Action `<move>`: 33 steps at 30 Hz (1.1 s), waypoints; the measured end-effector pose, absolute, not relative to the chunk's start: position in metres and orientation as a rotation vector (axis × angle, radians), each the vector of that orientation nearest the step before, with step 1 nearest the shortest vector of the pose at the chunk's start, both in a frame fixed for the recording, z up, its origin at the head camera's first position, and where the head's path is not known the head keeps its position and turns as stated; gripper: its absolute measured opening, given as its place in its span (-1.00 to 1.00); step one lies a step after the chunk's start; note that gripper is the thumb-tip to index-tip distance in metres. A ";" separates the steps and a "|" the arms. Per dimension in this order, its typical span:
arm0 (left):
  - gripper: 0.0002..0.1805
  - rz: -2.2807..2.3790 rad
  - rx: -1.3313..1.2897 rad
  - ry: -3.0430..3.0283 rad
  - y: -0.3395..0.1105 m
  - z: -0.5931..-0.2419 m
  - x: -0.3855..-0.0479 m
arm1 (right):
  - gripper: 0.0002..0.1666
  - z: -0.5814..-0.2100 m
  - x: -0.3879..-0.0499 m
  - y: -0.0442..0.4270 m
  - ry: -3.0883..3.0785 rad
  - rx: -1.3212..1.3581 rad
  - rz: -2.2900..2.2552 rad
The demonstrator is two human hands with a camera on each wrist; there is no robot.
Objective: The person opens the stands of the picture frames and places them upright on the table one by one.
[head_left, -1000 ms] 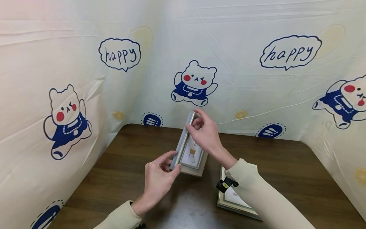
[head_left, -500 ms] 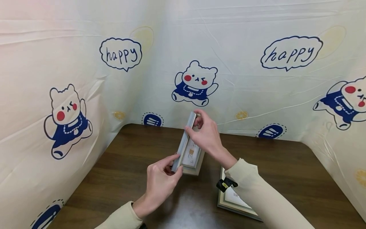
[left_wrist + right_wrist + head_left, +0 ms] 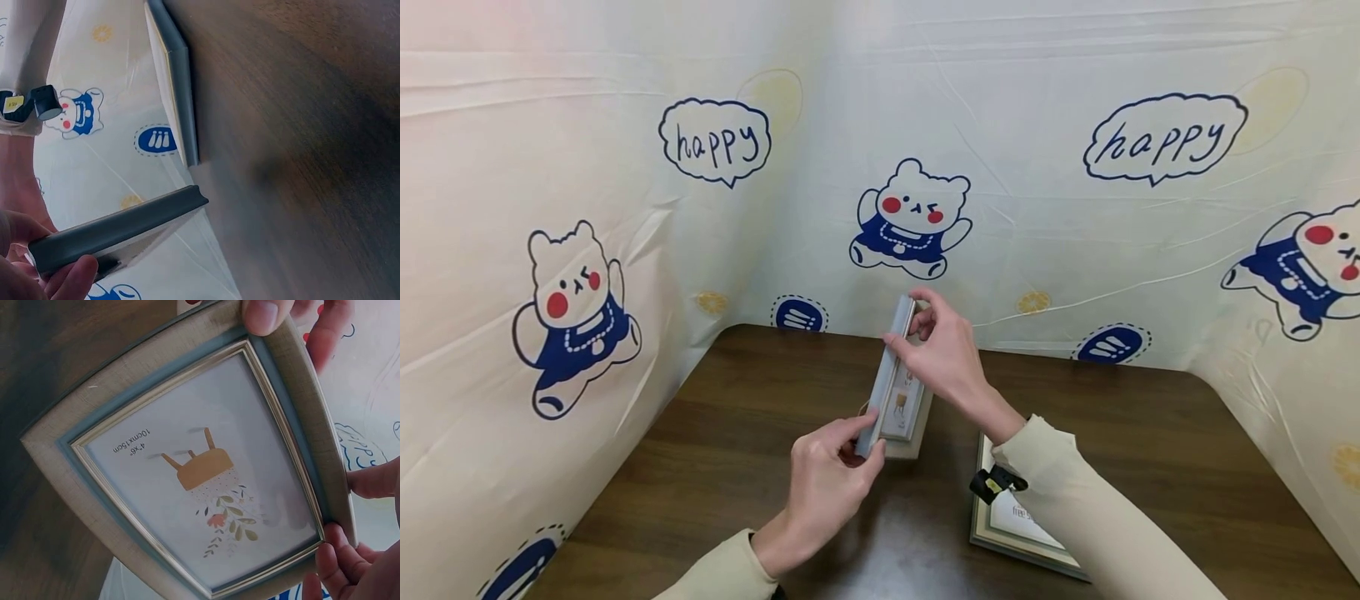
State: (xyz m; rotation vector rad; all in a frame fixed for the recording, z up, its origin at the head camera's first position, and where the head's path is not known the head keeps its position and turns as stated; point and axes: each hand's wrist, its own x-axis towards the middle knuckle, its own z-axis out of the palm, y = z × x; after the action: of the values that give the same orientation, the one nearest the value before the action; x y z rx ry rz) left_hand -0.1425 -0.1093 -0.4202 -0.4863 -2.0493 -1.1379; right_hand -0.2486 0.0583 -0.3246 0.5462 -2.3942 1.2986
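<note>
A picture frame (image 3: 901, 408) with a pale wood-look border and blue-grey side is held tilted on edge over the table. My left hand (image 3: 831, 487) pinches its near end between thumb and fingers. My right hand (image 3: 946, 350) grips the far end, its thumb on the side edge. From the right wrist, the picture frame (image 3: 206, 469) shows a chair-and-plant print with size lettering. The left wrist view shows the dark side of the picture frame (image 3: 119, 228); its back is mostly hidden.
A second picture frame (image 3: 1022, 542) lies face up on the brown table (image 3: 737, 417), partly covered by my right forearm. White printed fabric (image 3: 1037, 233) hangs around the back and sides. A black camera strap (image 3: 997, 483) sits on my right wrist.
The near end of the held frame has swung slightly right and down, so less of its face shows from the head. My left hand moved right with it; my right hand barely moved.
</note>
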 end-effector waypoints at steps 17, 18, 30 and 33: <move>-0.55 -1.046 -0.592 -2.006 -0.105 -0.419 -0.144 | -0.28 -0.314 -0.248 0.067 -2.361 0.645 1.302; -0.56 -1.045 -0.592 -2.010 -0.105 -0.419 -0.144 | -0.29 -0.315 -0.247 0.068 -2.363 0.647 1.298; -0.59 -0.959 -0.609 -2.030 -0.101 -0.418 -0.140 | -0.29 -0.318 -0.247 0.072 -2.355 0.710 1.356; -0.59 -0.915 -0.618 -2.036 -0.100 -0.416 -0.141 | -0.28 -0.319 -0.248 0.074 -2.334 0.733 1.383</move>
State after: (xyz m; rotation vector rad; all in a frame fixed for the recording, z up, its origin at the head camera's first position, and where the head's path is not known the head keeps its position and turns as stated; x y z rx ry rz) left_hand -0.1405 -0.0996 -0.4159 -0.6176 -2.0358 -0.9155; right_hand -0.2484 0.0743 -0.3193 0.7328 -2.3340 1.3828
